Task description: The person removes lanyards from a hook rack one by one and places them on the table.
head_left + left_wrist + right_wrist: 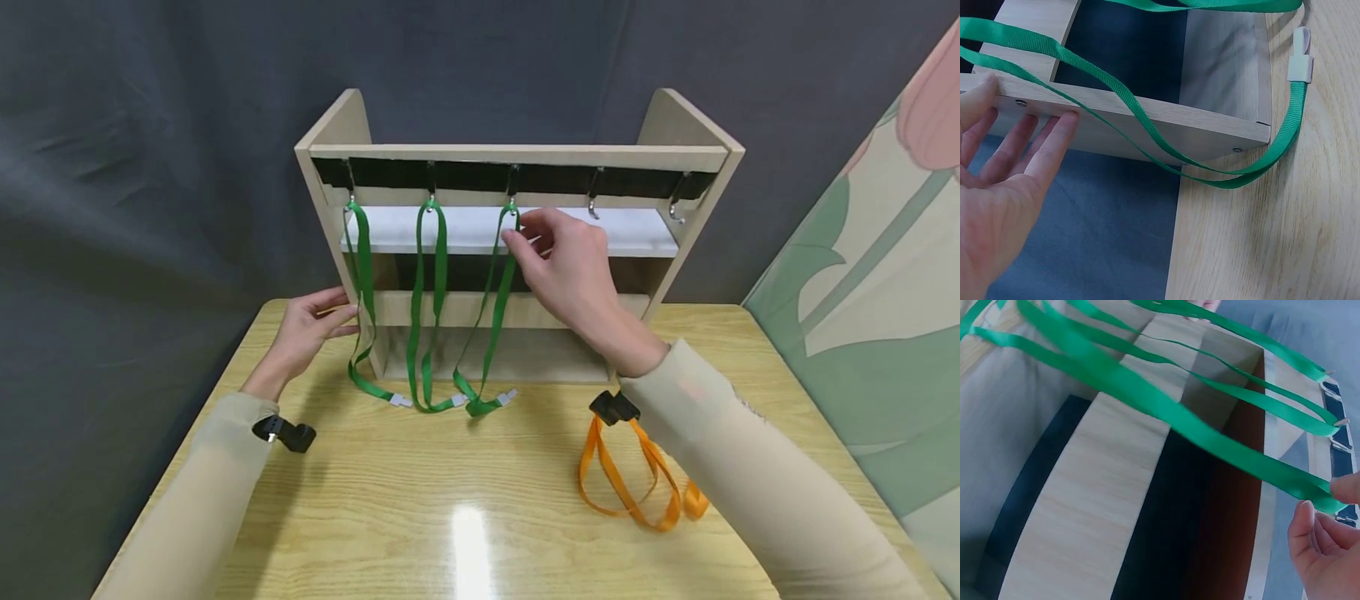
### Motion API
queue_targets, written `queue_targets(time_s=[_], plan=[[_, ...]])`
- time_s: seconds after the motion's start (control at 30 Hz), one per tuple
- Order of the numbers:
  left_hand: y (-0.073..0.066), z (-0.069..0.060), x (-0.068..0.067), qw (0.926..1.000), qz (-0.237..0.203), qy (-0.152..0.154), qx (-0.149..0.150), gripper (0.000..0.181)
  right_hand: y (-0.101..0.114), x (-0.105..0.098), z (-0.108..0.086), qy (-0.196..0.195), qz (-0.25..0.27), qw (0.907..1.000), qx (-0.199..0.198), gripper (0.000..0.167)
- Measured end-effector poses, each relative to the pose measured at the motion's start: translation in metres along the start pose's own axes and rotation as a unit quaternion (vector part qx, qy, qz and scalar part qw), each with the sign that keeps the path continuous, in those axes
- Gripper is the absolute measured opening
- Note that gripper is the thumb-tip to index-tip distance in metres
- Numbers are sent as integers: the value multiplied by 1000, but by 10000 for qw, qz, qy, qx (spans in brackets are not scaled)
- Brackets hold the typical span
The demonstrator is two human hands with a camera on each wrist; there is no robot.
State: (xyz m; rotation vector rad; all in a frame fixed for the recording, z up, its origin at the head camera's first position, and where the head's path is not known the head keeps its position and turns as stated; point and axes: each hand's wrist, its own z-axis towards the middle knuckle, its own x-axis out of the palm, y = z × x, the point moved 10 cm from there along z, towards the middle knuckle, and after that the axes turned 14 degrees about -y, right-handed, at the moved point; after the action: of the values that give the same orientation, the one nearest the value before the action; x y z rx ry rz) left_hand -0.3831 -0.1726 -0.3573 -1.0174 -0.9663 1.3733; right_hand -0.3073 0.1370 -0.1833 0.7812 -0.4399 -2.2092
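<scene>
Pinching a green strap [497,321] at upper centre, your right hand [570,262] hides part of the rack [540,156]; your left hand [307,325], fingers extended, touches its side; your sleeve [720,442] overlaps orange strap [615,477].

A light wood-grain counter [375,508] carries a wooden hook rack [555,154], standing toward the far edge, and looped orange lanyard ribbon [677,500] lying on the right, partly behind a sleeve. Green lanyards [441,258] hang from the rack's three left hooks; whether their ends touch the counter is unclear.
</scene>
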Motion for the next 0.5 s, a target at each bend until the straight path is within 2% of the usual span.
queue_targets(time_s=[0.27, 0.5], plan=[[0, 1, 1, 9999, -159, 12, -12, 40, 3, -1, 4, 2, -46, 9998, 167, 22], [2, 1, 0, 9997, -236, 1, -35, 39, 10, -11, 7, -172, -249, 9995, -7, 20]])
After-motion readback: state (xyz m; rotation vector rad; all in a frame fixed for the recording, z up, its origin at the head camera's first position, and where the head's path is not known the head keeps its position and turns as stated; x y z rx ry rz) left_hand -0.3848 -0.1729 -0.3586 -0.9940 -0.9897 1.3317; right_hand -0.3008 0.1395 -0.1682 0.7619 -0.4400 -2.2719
